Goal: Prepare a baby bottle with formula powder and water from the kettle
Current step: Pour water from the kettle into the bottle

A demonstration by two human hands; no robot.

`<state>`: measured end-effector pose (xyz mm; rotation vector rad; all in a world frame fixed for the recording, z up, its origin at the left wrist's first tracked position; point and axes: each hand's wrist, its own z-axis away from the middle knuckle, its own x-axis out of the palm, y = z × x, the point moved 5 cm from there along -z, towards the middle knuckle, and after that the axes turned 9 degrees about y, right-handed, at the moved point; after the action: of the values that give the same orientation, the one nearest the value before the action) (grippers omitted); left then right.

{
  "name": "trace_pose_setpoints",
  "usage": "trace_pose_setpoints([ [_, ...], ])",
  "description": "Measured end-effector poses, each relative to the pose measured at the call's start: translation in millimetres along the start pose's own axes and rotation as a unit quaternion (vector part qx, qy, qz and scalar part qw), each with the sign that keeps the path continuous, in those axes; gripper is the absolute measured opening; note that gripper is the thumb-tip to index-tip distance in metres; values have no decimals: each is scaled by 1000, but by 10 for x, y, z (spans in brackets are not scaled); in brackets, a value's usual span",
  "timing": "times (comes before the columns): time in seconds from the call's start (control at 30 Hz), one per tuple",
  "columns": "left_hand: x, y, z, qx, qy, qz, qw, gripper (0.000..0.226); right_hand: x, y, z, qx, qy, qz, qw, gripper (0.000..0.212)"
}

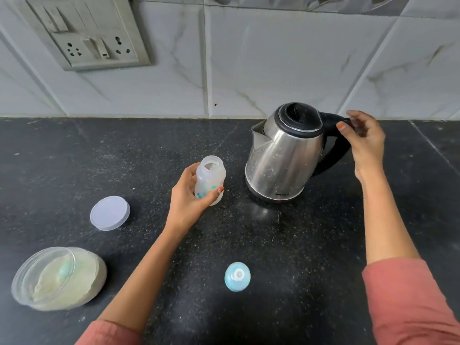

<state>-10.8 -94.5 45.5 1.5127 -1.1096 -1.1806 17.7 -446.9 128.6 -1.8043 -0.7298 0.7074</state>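
Bottle [210, 180], mouth open, gripped by left hand [186, 197] beside kettle [281, 155]; right hand [366, 140] grips its handle [333, 155].

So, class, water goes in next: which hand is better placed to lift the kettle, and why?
Right. The right hand is at the handle of the kettle; the left hand is busy holding the open bottle beside it.

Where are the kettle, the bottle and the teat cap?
kettle [283, 155]: head view, on its steel side.
bottle [212, 176]: head view, on its shoulder, above the fingers.
teat cap [237, 276]: head view, on its middle.
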Motion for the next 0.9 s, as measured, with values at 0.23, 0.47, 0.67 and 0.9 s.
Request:
trace_pose_setpoints([
  [0.23, 86, -58, -150, -7, -1, 1, 1000, 56, 145, 197, -227, 60, -170, -81, 980, 49],
  [0.47, 111, -117, -254, -19, 1, -2, 1000, 56, 239, 277, -316, 67, -280, -99, 953, 52],
  [0.67, 148, -148, -295, -20, 4, -1, 1000, 56, 279, 308, -323, 75, -270, -132, 951, 40],
  [0.9, 110, -215, -344, -26, 10, -11, 1000, 57, 354, 177, -259, 62, -258, -145, 953, 36],
])
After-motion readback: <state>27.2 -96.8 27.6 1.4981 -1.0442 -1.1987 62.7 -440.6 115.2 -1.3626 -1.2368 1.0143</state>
